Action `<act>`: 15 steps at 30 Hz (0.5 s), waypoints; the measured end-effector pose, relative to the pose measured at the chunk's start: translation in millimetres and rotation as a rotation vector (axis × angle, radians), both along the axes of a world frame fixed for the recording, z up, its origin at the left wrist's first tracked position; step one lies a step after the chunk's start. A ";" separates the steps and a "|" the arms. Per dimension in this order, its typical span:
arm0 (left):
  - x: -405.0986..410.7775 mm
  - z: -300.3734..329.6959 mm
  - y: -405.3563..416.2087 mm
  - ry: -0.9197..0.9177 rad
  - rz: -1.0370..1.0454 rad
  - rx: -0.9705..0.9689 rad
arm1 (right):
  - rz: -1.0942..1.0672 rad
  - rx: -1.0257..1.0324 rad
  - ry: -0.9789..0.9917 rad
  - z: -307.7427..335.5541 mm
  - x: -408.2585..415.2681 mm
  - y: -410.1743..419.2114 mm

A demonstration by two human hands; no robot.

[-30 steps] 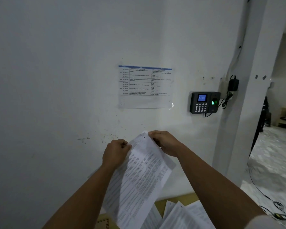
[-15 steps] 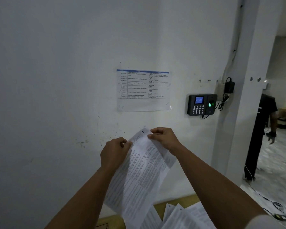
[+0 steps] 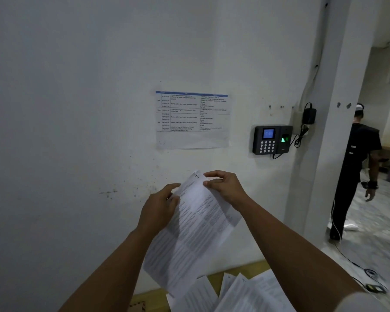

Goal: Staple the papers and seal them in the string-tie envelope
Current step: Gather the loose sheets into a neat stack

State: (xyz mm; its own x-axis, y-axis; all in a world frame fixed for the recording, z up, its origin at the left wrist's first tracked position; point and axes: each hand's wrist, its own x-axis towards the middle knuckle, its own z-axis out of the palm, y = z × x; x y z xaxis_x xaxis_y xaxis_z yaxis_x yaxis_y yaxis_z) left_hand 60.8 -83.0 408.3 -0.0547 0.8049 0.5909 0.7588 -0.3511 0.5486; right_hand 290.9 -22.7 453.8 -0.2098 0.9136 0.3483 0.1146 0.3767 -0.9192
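Observation:
I hold a set of printed white papers (image 3: 196, 230) up in front of the wall, hanging down from their top edge. My left hand (image 3: 160, 208) grips the upper left edge, fingers curled round it. My right hand (image 3: 225, 188) pinches the top corner beside a handwritten mark. More printed sheets (image 3: 241, 293) lie spread on a wooden table (image 3: 214, 278) below. A brown corner that may be the envelope (image 3: 136, 308) shows at the bottom edge. No stapler is in view.
A white wall stands close ahead with a taped schedule sheet (image 3: 191, 119) and a black fingerprint keypad (image 3: 271, 139) with its cable. A white pillar (image 3: 324, 131) is on the right. Beyond it a person in black (image 3: 356, 172) walks across a marbled floor with cables.
The papers have shifted slightly up and right in my hands. The person at the right has come into view and walked further from the pillar.

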 end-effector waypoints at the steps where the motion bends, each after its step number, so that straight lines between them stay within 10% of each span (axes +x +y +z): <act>1: 0.4 -1.8 2.8 0.017 -0.012 0.003 | -0.002 0.005 0.008 -0.8 1.0 -0.6; 15: 53.4 -71.9 46.9 0.215 -0.228 -0.023 | -0.171 -0.250 -0.038 -71.0 69.3 15.9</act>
